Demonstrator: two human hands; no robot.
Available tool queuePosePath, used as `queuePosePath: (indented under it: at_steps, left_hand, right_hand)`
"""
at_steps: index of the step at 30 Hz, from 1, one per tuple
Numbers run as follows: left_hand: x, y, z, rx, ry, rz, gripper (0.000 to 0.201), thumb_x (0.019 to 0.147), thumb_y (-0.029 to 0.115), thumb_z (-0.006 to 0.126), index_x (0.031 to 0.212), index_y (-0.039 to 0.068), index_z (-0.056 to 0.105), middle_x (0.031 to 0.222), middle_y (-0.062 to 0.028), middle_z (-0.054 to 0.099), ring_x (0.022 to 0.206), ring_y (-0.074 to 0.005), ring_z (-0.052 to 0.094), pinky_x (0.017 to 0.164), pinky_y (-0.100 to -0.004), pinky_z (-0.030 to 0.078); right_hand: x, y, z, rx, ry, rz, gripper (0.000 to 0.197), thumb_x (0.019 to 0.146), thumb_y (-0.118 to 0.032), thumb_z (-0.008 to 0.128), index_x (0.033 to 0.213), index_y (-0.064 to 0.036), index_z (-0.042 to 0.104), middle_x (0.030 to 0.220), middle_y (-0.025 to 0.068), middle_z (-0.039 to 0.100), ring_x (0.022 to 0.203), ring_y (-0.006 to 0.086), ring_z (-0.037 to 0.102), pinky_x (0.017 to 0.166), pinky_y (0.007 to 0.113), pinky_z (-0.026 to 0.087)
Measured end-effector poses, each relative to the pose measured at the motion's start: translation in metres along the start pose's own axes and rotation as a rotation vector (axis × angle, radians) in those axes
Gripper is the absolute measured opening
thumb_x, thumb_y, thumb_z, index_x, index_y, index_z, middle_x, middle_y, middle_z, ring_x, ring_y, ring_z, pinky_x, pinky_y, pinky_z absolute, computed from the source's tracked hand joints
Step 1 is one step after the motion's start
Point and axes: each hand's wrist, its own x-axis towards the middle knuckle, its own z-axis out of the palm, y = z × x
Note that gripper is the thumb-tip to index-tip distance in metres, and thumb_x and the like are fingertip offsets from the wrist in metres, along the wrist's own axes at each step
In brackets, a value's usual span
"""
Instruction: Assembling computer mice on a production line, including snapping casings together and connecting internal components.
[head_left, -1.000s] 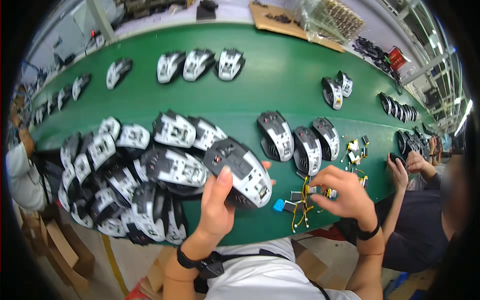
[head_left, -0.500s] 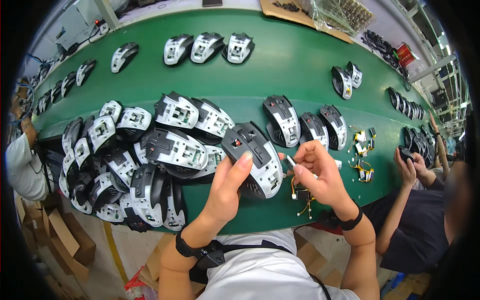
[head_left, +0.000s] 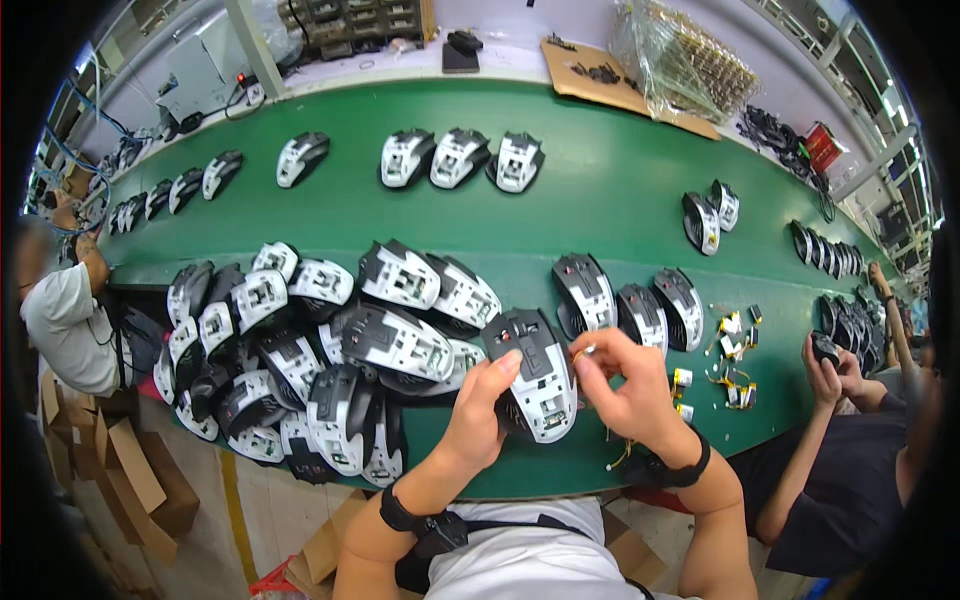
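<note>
Head view: L hand [head_left: 478,415] has mouse [head_left: 538,375] gripped over green table [head_left: 600,220], thumb on top; R hand [head_left: 630,390] pinches tiny pale bit [head_left: 586,350] just beside it, pinch nearly closed. Best keep mouse steady w/ L & not squash bit.

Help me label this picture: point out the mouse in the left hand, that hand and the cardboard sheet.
Mouse [head_left: 540,382], head view: middle of its camera-facing side.
Left hand [head_left: 478,415], head view: back of the hand.
Cardboard sheet [head_left: 572,86], head view: bare part by its near left corner.
</note>
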Motion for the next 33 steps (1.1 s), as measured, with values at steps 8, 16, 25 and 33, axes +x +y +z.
queuePosePath:
  at_steps: [8,16,25,33]
  left_hand:
    - [0.001,0.003,0.001,0.018,-0.015,0.035,0.062,0.091,0.042,0.044,0.127,-0.007,0.052,0.110,-0.0214,0.066,0.090,-0.0332,0.070,0.082,-0.0421,0.058]
    - [0.001,-0.003,-0.001,0.016,0.013,0.055,0.065,0.089,0.045,0.046,0.127,-0.008,0.052,0.115,-0.0215,0.065,0.090,-0.0353,0.070,0.083,-0.0439,0.058]
    - [0.000,0.015,0.001,-0.030,0.046,0.246,0.074,0.083,0.051,0.046,0.132,-0.005,0.046,0.123,-0.0268,0.059,0.112,-0.0350,0.061,0.096,-0.0426,0.049]
    - [-0.004,0.017,0.006,0.087,-0.042,0.204,0.080,0.078,0.052,0.052,0.130,-0.008,0.045,0.119,-0.0293,0.060,0.102,-0.0311,0.063,0.089,-0.0394,0.051]
  right_hand:
    - [0.010,-0.002,-0.004,0.189,0.040,-0.121,0.009,0.085,-0.001,0.067,0.093,-0.0003,0.064,0.089,0.0078,0.065,0.074,0.0131,0.063,0.064,0.025,0.052]
    - [0.008,-0.002,0.002,0.743,0.014,0.090,0.011,0.094,-0.005,0.060,0.102,0.0029,0.061,0.094,0.0069,0.065,0.087,0.0126,0.061,0.080,0.027,0.050]
    - [0.014,-0.007,-0.011,0.127,-0.080,-0.198,0.007,0.083,-0.004,0.066,0.087,-0.0025,0.072,0.080,0.0060,0.070,0.071,0.0188,0.060,0.067,0.030,0.046]
    - [0.007,0.003,-0.015,0.341,-0.099,0.112,0.009,0.084,-0.006,0.069,0.086,0.0024,0.070,0.074,0.0070,0.068,0.070,0.0120,0.062,0.067,0.027,0.048]
